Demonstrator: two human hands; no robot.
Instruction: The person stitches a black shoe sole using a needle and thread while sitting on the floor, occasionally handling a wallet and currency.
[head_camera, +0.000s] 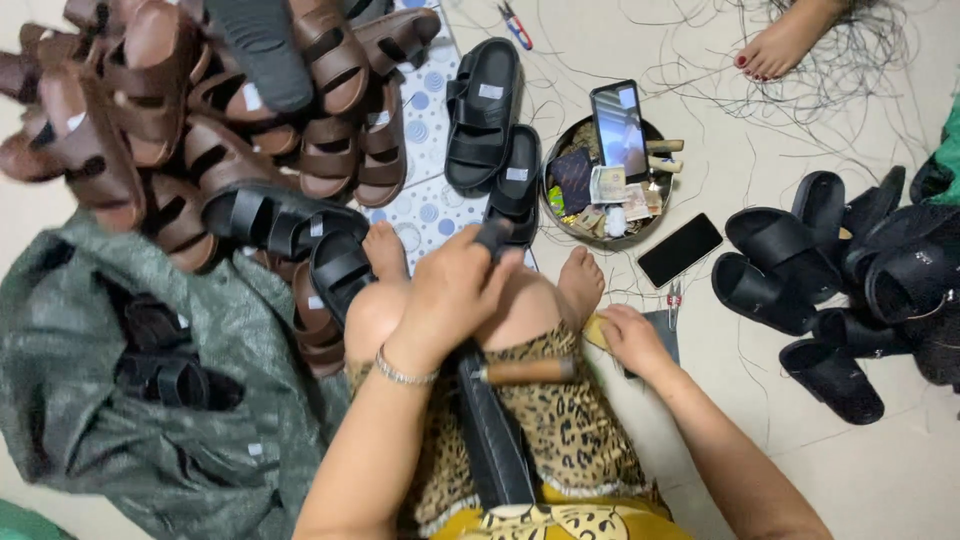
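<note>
My left hand (450, 295) is closed over the front end of a long black sandal sole (495, 440) that lies along my lap between my knees. A tool with a wooden handle (525, 371) rests across that sole. Down on the floor by my right foot, my right hand (632, 338) grips a small yellow piece (596, 331) next to a dark flat pad (662, 330). Small scissors (673, 300) lie just beyond that hand.
Brown sandals (150, 90) are heaped at upper left and black sandals (480, 110) ahead and at right (840, 270). A round tin (560, 215) holds a propped phone (619, 128); another phone (680, 249) lies beside it. A grey-green sack (130, 400) sits left. Another person's foot (780, 45) is at top.
</note>
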